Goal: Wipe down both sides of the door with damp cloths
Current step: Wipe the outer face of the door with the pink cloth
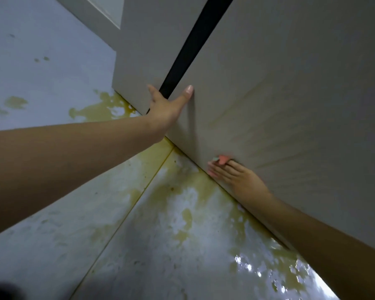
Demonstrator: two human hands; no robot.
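I see one door (279,87), grey and seen from above near its bottom edge, with one black strip (193,46) running down its narrow edge. I see two bare hands and one cloth. My left hand (165,107) reaches across to the door's edge: the thumb lies straight and flat on the near face, pointing up, while the other fingers wrap round the black edge to the far side, so the hand grips the door edge between thumb and fingers. Only one of those far fingers shows its tip; the rest are hidden behind the door. My right hand (236,178) is low on the near face, just above the floor, with fingers stretched out almost straight and close together, pressing a small pink cloth (222,159) against the door. Only a bit of the cloth shows past the fingertips, with a pale green fleck at its edge; I cannot tell how much lies under the palm. The lower door face shows faint yellowish streaks. The floor (52,61) is pale tile with one grout line and several yellow-brown wet stains along the door's bottom edge.
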